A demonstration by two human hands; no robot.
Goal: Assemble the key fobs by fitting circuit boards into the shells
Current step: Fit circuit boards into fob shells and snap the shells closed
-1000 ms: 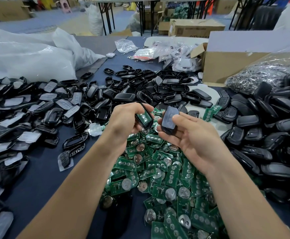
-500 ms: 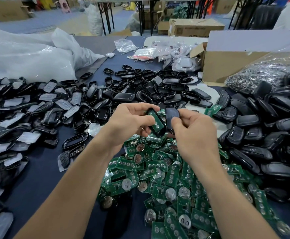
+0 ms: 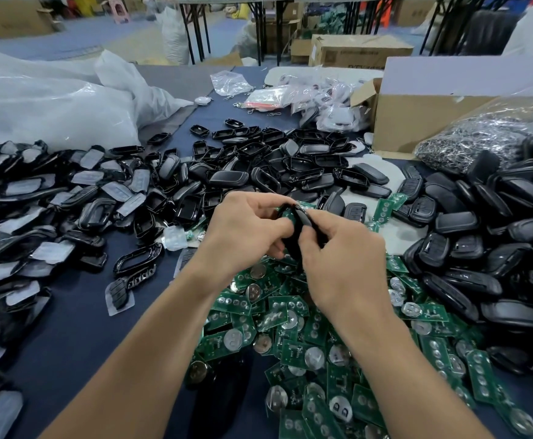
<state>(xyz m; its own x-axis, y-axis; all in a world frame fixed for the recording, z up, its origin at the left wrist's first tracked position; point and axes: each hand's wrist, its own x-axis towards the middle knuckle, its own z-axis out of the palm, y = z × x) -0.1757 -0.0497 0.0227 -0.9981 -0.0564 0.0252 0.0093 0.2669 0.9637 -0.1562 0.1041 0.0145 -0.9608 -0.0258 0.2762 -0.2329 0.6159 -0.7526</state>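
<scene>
left hand point(image 3: 246, 231) pinching green board point(image 3: 288, 213), right hand point(image 3: 344, 258) gripping black shell point(image 3: 300, 224), board edge against shell, probably partly in, fingers block view, over board pile point(image 3: 290, 346)

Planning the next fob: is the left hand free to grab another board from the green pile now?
Probably not yet: the left hand grips a board against the shell held by the right hand. The pile lies uncovered below both hands.

An assembly workshop: heaped black shells point(image 3: 496, 223), green circuit boards point(image 3: 293, 331), cardboard boxes point(image 3: 417, 122), folding tables point(image 3: 227, 14).
</scene>
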